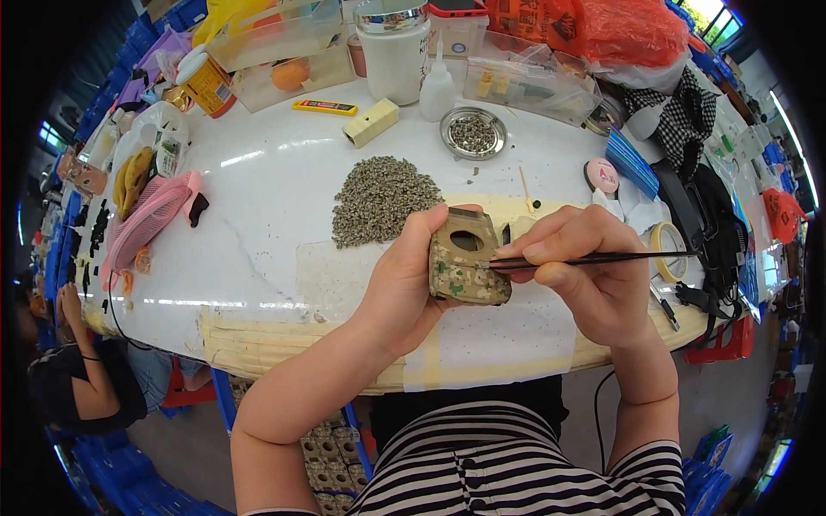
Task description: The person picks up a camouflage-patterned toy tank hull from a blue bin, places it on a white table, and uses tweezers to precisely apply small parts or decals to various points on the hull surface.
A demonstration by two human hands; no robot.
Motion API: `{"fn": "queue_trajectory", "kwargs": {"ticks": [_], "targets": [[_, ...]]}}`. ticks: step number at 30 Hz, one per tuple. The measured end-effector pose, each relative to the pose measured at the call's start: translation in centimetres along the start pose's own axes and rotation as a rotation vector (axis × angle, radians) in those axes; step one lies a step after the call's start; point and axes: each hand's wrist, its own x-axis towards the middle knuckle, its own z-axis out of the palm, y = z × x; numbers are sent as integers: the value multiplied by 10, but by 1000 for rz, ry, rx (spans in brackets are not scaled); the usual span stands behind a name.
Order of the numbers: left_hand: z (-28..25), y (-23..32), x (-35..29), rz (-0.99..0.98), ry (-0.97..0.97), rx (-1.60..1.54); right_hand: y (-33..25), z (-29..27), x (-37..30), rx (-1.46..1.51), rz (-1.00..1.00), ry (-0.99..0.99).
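My left hand [397, 277] is wrapped round a camouflage-patterned plastic housing [465, 282], tilted up over the table's near edge. A large round hole opens in its upper part. My right hand [602, 279] pinches dark, slim tweezers [641, 256], whose tips touch or nearly touch the housing's right side. Whether anything tiny sits between the tips I cannot make out. Just beyond my left hand lies a heap of small greenish-grey parts [380, 199]. Farther back stands a round metal dish [446, 140] with more small pieces in it.
At the back are a white canister [396, 64], a squeeze bottle [437, 93], clear plastic boxes [533, 82] and a yellow cutter [324, 107]. A tape roll [668, 252] and black bag [714, 206] lie right. Far left, another person [86, 378] sits.
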Motion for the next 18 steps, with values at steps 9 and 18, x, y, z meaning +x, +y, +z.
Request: {"fn": "queue_trajectory", "kwargs": {"ticks": [9,18], "targets": [[1,0,0,-5,17,0,1,1,0,37,1,7],[0,-1,0,-1,16,7,1,2,0,29,4,22]]}}
